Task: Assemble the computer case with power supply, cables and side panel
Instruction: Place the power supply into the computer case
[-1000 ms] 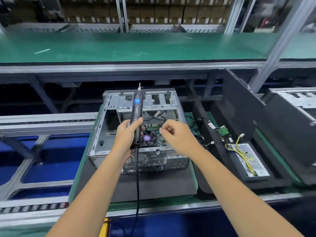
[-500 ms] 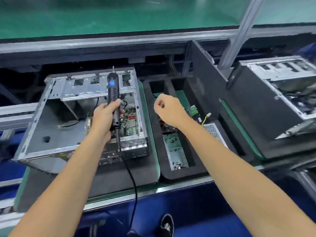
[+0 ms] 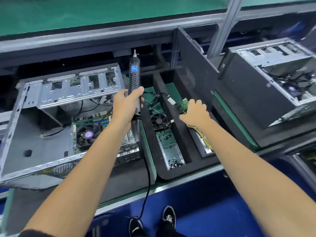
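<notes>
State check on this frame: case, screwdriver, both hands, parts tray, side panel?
computer case: open on its side, no side panel, motherboard and cooler fan fitted.
electric screwdriver: held upright, bit up, corded.
left hand: grips the screwdriver.
right hand: reaching onto the small circuit board; grip unclear.
foam tray: holds fan, screws, cables.
side panel: standing loose, unmounted.

Right hand moved from case to green board.
</notes>
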